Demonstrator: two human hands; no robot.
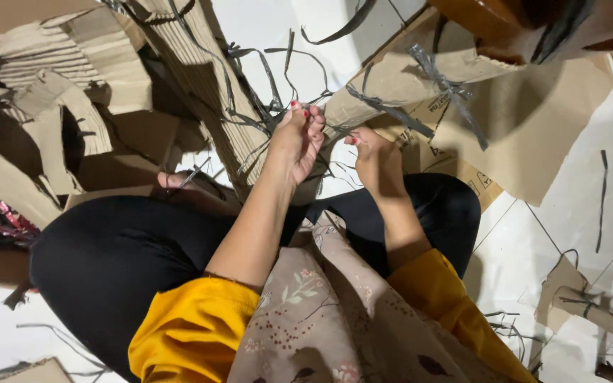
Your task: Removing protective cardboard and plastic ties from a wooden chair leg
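A white tiled floor point(526, 248) is seen, littered with torn cardboard sheets point(533, 120) and dark strap offcuts. A stack of corrugated cardboard point(207, 78) is propped at the floor's far edge, and more scraps are heaped toward the far left corner. A tangle of grey plastic strapping point(271, 106) is pinched between the closed fingers of the left hand point(296, 138); the right hand point(377, 159) is curled shut on strands just beside it.

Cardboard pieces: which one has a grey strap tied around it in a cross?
The flat cardboard sheet at upper right, just beyond the right hand; grey straps cross and knot on it. The corrugated stacks at left show only loose strands.
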